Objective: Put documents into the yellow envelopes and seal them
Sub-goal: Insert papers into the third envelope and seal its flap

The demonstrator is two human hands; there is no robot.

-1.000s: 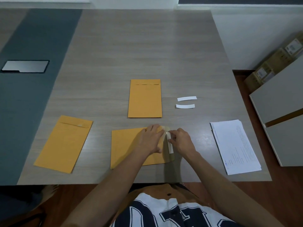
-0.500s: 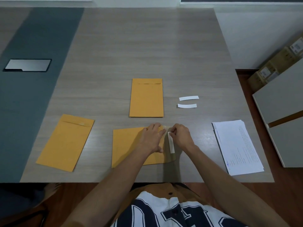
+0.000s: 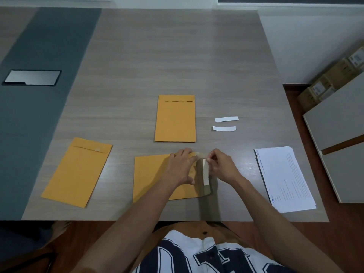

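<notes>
A yellow envelope [image 3: 151, 174] lies sideways near the table's front edge, its flap [image 3: 205, 191] raised at the right end. My left hand [image 3: 180, 167] presses flat on the envelope beside the flap. My right hand [image 3: 221, 165] pinches the top of a white backing strip [image 3: 205, 172] that runs along the flap. A second yellow envelope [image 3: 175, 119] lies upright behind it, flap folded down. A third [image 3: 77, 171] lies angled at the left. A stack of white documents [image 3: 283, 178] sits at the right.
Two loose white strips [image 3: 225, 124] lie right of the middle envelope. A dark grey band with a metal plate [image 3: 32, 77] runs down the table's left side. A grey cabinet [image 3: 338, 138] and cardboard boxes [image 3: 331, 77] stand off the right edge.
My right hand has shifted slightly up and right, drawing the top of the white strip away from the flap. My left hand stays on the envelope.
</notes>
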